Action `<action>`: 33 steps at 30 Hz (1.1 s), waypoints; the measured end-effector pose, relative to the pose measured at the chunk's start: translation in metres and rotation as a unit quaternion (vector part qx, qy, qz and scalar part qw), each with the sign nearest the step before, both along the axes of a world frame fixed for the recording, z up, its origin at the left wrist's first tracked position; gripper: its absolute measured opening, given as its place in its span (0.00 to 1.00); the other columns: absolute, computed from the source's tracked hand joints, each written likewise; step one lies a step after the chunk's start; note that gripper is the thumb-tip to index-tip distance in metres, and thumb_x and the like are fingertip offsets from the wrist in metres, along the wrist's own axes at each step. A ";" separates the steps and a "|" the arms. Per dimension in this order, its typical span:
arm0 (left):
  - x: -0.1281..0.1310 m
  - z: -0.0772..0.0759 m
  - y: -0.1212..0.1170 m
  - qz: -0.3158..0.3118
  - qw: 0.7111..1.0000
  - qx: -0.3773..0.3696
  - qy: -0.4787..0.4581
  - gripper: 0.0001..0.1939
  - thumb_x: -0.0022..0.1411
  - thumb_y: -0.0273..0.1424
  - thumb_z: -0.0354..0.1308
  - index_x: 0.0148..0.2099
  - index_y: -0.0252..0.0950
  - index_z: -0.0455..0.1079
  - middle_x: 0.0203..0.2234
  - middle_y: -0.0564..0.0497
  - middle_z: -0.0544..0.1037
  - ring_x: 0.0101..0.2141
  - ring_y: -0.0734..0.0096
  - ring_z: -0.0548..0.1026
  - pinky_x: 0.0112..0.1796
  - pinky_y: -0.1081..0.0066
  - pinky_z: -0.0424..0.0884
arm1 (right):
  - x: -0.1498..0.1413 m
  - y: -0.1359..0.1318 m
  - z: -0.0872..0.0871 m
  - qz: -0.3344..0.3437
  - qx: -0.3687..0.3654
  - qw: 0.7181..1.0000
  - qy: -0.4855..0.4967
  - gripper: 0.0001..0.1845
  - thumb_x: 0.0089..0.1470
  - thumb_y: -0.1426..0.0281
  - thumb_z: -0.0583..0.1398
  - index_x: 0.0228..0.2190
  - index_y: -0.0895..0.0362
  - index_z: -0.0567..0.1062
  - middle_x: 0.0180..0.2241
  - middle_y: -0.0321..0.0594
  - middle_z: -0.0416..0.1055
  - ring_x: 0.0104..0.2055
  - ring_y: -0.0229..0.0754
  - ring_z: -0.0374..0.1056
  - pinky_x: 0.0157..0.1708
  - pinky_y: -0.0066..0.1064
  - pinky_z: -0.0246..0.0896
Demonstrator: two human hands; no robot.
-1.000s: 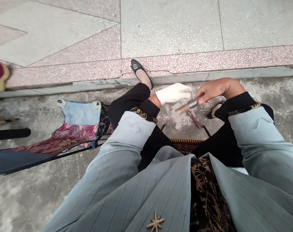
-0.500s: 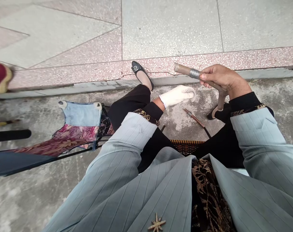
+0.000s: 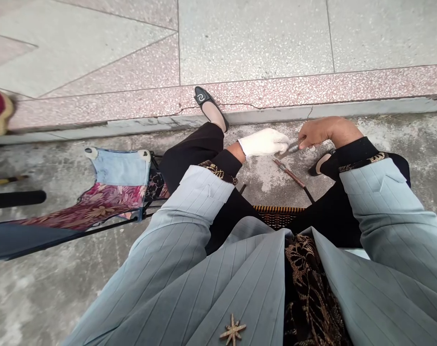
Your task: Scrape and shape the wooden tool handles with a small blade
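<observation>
My left hand [image 3: 264,142] wears a white glove, its fingers curled together, and its tip meets the stick. My right hand [image 3: 317,131], bare, is closed around a brown stick wound with grey thread [image 3: 289,149]. Only a short part of that stick shows between the two hands. Both hands hover low over the rough concrete between my knees. A thin reddish-brown rod [image 3: 289,174] lies on the ground just below them.
A folding stool with a blue and floral cloth seat [image 3: 106,192] stands at my left. My black shoes [image 3: 206,106] rest near a raised terrazzo step [image 3: 312,91]. A woven seat edge [image 3: 278,214] shows under me. A dark bar [image 3: 16,198] lies far left.
Half a second ago my right hand held the thread-wound stick raised high over the step. It has dropped back down beside the gloved left hand, which stayed almost still.
</observation>
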State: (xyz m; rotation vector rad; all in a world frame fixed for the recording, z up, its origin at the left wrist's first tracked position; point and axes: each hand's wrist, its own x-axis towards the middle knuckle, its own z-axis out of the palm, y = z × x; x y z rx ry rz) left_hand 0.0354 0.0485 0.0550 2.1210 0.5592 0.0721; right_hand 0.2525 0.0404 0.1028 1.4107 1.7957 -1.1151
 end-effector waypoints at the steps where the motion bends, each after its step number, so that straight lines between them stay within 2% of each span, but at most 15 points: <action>1: -0.001 0.002 0.000 0.000 1.000 0.000 -0.006 0.12 0.63 0.35 0.55 0.35 0.33 0.77 0.24 0.54 0.72 0.26 0.73 0.66 0.33 0.71 0.61 | 0.000 -0.001 -0.001 0.012 -0.036 0.999 0.027 0.15 0.58 0.56 0.68 0.33 0.57 0.82 0.27 0.42 0.75 0.34 0.46 0.72 0.38 0.38 0.62; 5: -0.006 0.015 0.000 0.029 0.998 -0.044 -0.032 0.14 0.63 0.37 0.56 0.40 0.32 0.78 0.26 0.54 0.75 0.28 0.74 0.68 0.36 0.72 0.64 | -0.002 -0.001 0.001 0.037 -0.122 0.979 0.161 0.19 0.57 0.53 0.68 0.30 0.58 0.78 0.23 0.36 0.70 0.27 0.38 0.64 0.32 0.34 0.59; 9: -0.008 0.017 0.002 0.070 0.990 -0.104 -0.067 0.12 0.64 0.35 0.58 0.40 0.31 0.78 0.26 0.54 0.75 0.27 0.75 0.69 0.36 0.71 0.67 | 0.002 -0.001 0.010 0.030 -0.142 0.954 0.260 0.25 0.53 0.46 0.68 0.33 0.57 0.79 0.26 0.36 0.72 0.28 0.38 0.64 0.32 0.32 0.59; 11: -0.007 0.012 0.004 0.104 0.983 -0.130 -0.076 0.10 0.65 0.34 0.59 0.39 0.31 0.77 0.26 0.54 0.75 0.27 0.76 0.69 0.35 0.72 0.67 | 0.008 -0.001 0.016 -0.003 -0.116 0.950 0.290 0.26 0.51 0.46 0.69 0.36 0.56 0.80 0.27 0.35 0.72 0.28 0.38 0.64 0.32 0.32 0.59; 14: -0.005 0.006 0.005 0.153 0.965 -0.189 -0.093 0.10 0.67 0.34 0.61 0.38 0.32 0.75 0.24 0.54 0.74 0.24 0.78 0.68 0.31 0.74 0.67 | 0.019 -0.003 0.026 -0.097 -0.030 0.936 0.337 0.25 0.50 0.46 0.70 0.36 0.54 0.80 0.27 0.34 0.72 0.30 0.38 0.64 0.33 0.31 0.59; 17: -0.003 0.007 0.001 0.146 0.944 -0.279 -0.100 0.14 0.70 0.38 0.61 0.37 0.33 0.73 0.19 0.57 0.68 0.19 0.80 0.62 0.24 0.76 0.63 | 0.024 -0.005 0.031 -0.202 0.072 0.897 0.386 0.24 0.51 0.48 0.70 0.29 0.56 0.77 0.25 0.35 0.69 0.29 0.37 0.61 0.33 0.32 0.58; 19: -0.002 0.009 -0.001 0.127 0.935 -0.314 -0.102 0.15 0.71 0.40 0.61 0.37 0.33 0.72 0.17 0.58 0.65 0.17 0.81 0.59 0.22 0.77 0.60 | 0.023 -0.006 0.030 -0.254 0.120 0.875 0.394 0.23 0.53 0.49 0.70 0.27 0.56 0.75 0.23 0.36 0.67 0.28 0.37 0.60 0.32 0.32 0.58; 21: -0.002 0.011 -0.003 0.123 0.934 -0.320 -0.106 0.14 0.71 0.39 0.62 0.37 0.32 0.72 0.17 0.59 0.64 0.17 0.82 0.59 0.21 0.77 0.58 | 0.021 -0.006 0.026 -0.283 0.154 0.870 0.374 0.22 0.56 0.50 0.68 0.26 0.55 0.74 0.22 0.36 0.66 0.27 0.38 0.59 0.32 0.33 0.58; 24: -0.001 0.012 -0.004 0.125 0.939 -0.302 -0.110 0.13 0.71 0.36 0.61 0.35 0.32 0.71 0.17 0.58 0.65 0.17 0.82 0.59 0.20 0.77 0.55 | 0.016 -0.002 0.018 -0.284 0.200 0.891 0.294 0.20 0.60 0.52 0.66 0.28 0.55 0.74 0.21 0.39 0.66 0.28 0.40 0.61 0.33 0.35 0.59; 28: 0.000 0.010 -0.004 0.112 0.952 -0.273 -0.086 0.14 0.70 0.33 0.59 0.32 0.33 0.71 0.17 0.57 0.66 0.17 0.82 0.60 0.21 0.76 0.53 | 0.011 0.006 0.009 -0.224 0.239 0.936 0.130 0.19 0.62 0.53 0.62 0.34 0.56 0.78 0.26 0.45 0.73 0.34 0.47 0.67 0.37 0.39 0.61; 33: -0.001 0.012 -0.003 0.106 0.970 -0.209 -0.061 0.13 0.68 0.33 0.58 0.31 0.33 0.72 0.18 0.56 0.66 0.17 0.81 0.59 0.23 0.74 0.53 | 0.007 0.009 0.004 -0.134 0.251 0.959 0.003 0.22 0.62 0.54 0.60 0.43 0.59 0.82 0.37 0.53 0.77 0.45 0.58 0.72 0.42 0.43 0.63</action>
